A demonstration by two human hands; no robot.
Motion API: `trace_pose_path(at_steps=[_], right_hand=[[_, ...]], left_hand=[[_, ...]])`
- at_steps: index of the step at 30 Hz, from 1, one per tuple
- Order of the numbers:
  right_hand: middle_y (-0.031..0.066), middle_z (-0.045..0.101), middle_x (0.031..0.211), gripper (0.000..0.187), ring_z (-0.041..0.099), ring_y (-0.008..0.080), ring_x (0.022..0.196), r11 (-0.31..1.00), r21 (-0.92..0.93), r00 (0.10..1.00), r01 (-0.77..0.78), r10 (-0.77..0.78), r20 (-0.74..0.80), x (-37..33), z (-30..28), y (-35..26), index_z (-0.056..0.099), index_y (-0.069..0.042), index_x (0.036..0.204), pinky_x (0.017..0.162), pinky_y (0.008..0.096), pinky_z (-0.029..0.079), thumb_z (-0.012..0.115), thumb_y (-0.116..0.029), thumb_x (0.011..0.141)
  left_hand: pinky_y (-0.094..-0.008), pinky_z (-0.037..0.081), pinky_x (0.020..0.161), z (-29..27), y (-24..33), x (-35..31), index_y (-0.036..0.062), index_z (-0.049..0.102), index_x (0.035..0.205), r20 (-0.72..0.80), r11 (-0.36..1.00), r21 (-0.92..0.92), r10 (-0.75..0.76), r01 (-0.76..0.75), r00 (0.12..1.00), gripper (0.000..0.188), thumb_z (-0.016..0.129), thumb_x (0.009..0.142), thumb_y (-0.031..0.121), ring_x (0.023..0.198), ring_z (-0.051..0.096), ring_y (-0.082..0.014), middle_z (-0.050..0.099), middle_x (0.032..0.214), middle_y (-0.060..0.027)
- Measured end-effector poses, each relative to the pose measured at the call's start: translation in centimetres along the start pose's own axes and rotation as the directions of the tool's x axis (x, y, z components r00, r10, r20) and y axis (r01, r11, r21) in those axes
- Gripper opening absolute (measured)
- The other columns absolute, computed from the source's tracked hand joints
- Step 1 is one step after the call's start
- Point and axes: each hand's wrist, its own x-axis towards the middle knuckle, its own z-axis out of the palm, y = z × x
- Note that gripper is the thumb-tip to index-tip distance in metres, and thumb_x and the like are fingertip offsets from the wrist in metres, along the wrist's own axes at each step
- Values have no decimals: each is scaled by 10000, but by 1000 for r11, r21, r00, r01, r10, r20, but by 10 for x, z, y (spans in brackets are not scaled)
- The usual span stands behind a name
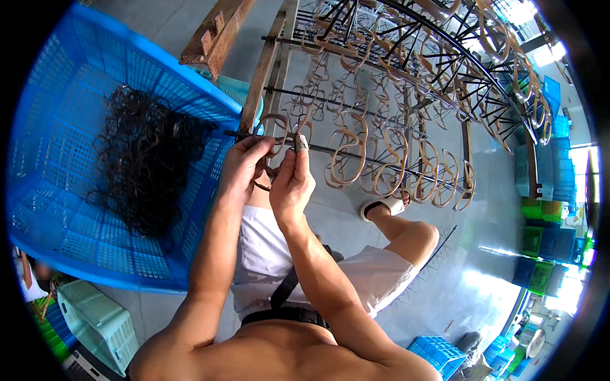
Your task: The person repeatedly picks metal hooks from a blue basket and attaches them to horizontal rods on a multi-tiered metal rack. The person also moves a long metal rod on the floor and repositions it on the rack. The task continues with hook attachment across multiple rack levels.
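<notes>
Overhead, tan loops (348, 155) crowd a metal rack (406, 76) above grey floor (483, 254).

**Counts around the rack**

Two hands, the left hand (244, 166) and the right hand (291, 184), meet on one tan loop (273, 149). One metal rack (406, 95) carries dozens more loops, too many to count. One big blue crate (76, 159) holds one dark tangled heap (149, 162). One pale green crate (98, 324) sits on the floor.
</notes>
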Motion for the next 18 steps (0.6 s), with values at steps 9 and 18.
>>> trace_pose_path(at_steps=[9, 18], right_hand=[[46, 565, 636, 336, 541, 82, 513, 985, 129, 993, -117, 116, 18, -1, -9, -11, 427, -15, 1268, 445, 246, 425, 437, -120, 948], [78, 509, 582, 217, 508, 125, 527, 944, 190, 957, -269, 240, 164, 5, -16, -4, 487, 7, 886, 489, 272, 416, 446, -196, 953]], left_hand=[[-153, 351, 449, 15, 17, -14, 68, 649, 878, -30, 977, 211, -7, 14, 1000, 185, 663, 826, 245, 576, 540, -32, 648, 775, -6], [-164, 302, 421, 5, 12, -31, 19, 647, 889, -232, 976, 168, 172, -135, 957, 257, 567, 873, 263, 561, 492, -29, 620, 784, -13]])
